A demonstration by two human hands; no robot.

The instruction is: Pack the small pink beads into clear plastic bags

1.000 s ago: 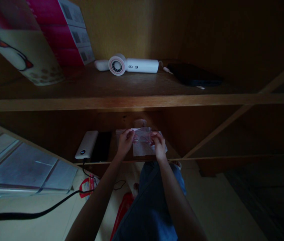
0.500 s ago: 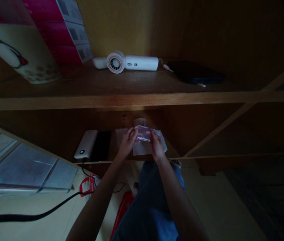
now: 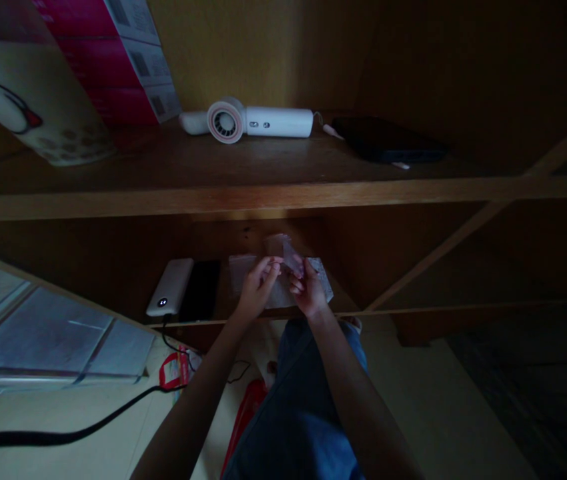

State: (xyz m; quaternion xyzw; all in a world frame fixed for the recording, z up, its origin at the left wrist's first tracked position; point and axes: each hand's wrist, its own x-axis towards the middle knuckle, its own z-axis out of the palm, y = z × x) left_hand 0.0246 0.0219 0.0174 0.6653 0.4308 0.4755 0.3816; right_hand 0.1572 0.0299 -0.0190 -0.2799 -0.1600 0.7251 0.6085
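Over the lower shelf, a small clear plastic bag (image 3: 293, 259) is held tilted between my hands. My right hand (image 3: 309, 292) grips its lower right side with thumb and fingers. My left hand (image 3: 258, 285) is closed in a pinch at the bag's left edge; the fingertips are small and dim. Beneath and behind the hands lie more clear plastic bags (image 3: 241, 268), flat on the shelf. A speckled grey-white packet (image 3: 321, 277) rests just right of my right hand, partly covered by it.
Left on the lower shelf are a white power bank (image 3: 171, 287) with a cable and a dark flat object (image 3: 201, 291). The upper shelf (image 3: 283, 199) overhangs, holding a handheld fan (image 3: 278, 123), a black item (image 3: 388, 139), pink boxes (image 3: 108, 63) and a drink-patterned cup (image 3: 38, 100).
The bag, stretched flat between both hands before, is now turned and tilted upward. My right hand has shifted slightly left and rotated, while my left fingers have drawn together.
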